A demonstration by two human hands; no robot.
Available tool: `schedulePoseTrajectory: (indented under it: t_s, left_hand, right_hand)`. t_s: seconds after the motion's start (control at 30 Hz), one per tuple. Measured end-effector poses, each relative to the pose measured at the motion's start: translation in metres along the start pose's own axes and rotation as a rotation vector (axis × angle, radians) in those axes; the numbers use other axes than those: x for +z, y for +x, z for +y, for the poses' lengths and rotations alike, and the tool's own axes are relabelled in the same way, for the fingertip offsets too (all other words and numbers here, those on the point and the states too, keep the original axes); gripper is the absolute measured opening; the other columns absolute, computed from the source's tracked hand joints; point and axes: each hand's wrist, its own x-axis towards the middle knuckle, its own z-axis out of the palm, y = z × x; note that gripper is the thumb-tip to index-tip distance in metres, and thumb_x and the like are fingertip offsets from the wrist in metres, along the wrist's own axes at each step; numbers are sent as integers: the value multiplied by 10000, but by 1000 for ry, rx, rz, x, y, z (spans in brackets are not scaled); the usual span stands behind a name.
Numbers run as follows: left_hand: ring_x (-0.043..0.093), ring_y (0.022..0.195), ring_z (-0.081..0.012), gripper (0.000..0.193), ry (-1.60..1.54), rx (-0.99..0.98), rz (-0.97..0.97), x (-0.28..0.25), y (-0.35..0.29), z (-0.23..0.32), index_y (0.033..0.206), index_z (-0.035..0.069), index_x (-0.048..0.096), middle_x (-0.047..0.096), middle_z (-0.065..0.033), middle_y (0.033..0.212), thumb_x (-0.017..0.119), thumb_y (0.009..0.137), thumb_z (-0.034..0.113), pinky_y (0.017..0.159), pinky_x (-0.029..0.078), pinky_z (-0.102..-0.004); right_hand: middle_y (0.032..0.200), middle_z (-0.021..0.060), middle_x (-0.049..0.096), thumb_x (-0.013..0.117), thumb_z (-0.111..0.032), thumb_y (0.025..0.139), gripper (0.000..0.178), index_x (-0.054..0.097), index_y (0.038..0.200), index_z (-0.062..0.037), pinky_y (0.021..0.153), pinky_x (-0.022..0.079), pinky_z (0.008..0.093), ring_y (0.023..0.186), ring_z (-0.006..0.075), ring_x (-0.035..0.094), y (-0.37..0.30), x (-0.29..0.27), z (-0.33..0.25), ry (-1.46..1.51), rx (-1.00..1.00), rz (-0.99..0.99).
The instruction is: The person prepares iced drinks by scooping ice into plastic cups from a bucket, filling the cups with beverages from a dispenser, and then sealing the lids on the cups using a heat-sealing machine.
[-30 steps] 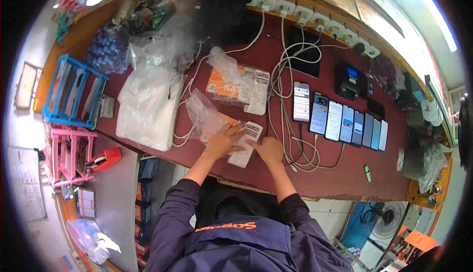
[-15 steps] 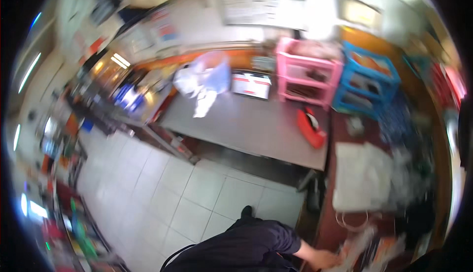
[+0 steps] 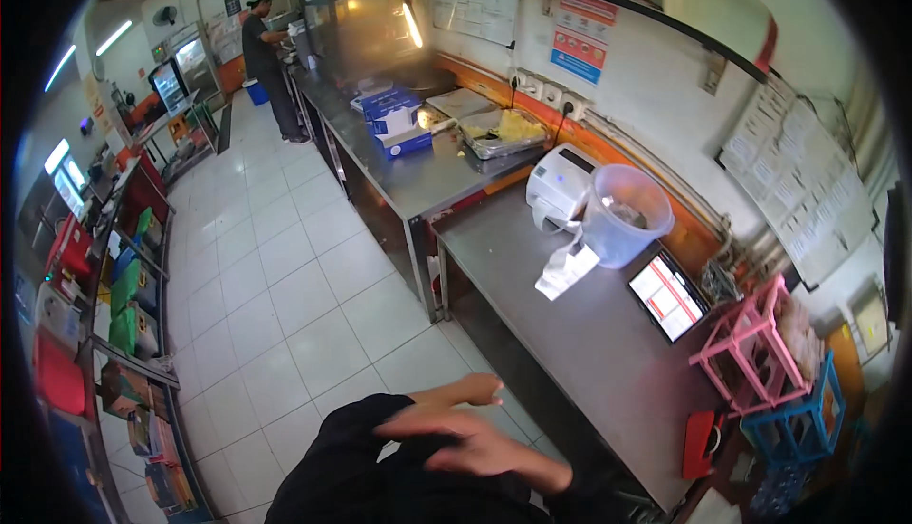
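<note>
My left hand [image 3: 467, 390] reaches rightward from its dark sleeve at the lower middle, its fingers extended. Across and just below it, my right hand [image 3: 465, 440] comes in from the right with fingers stretched to the left, a little blurred. I see nothing held in either hand. Both are in front of my body, over the tiled floor and left of the steel table [image 3: 541, 320]. On that table stand a white receipt printer [image 3: 560, 182] with a strip of paper [image 3: 567, 272] hanging down, a translucent plastic bucket [image 3: 617, 239] and a tablet [image 3: 668, 296] with a lit screen.
A pink rack [image 3: 750, 358], a blue rack [image 3: 807, 415] and a red object [image 3: 701, 443] sit at the right end. Farther along are a blue-white box [image 3: 394, 123], a food tray [image 3: 503, 134] and a lit display case [image 3: 366, 25]. A person [image 3: 271, 68] stands far left; shelves [image 3: 123, 353] line the left.
My view has swung left along the counter. One hand was at the lower right beside clear plastic packages; now both hands are together in front of my body.
</note>
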Motion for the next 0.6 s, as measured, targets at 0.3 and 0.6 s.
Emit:
schedulePoseTrajectory:
  t_s: [0.3,0.6]
  left_hand:
    - [567,1003,-342,428,-200,107,173,-177,117,-148,1156,75,561,593,-168,1086,579,837,361,821,469,-423]
    - [648,801,-199,265,-540,146,458,-290,119,-349,1086,26,594,645,-121,995,617,845,135,665,508,-305]
  right_hand:
    - [1239,158,511,512,-281,924,409,481,1252,-37,943,386,413,1125,299,480,241,-83,62,374,-598,-621]
    - [1211,156,527,528,-269,916,392,511,1222,-25,953,369,388,1087,308,499,361,-262,143,118,-173,-145]
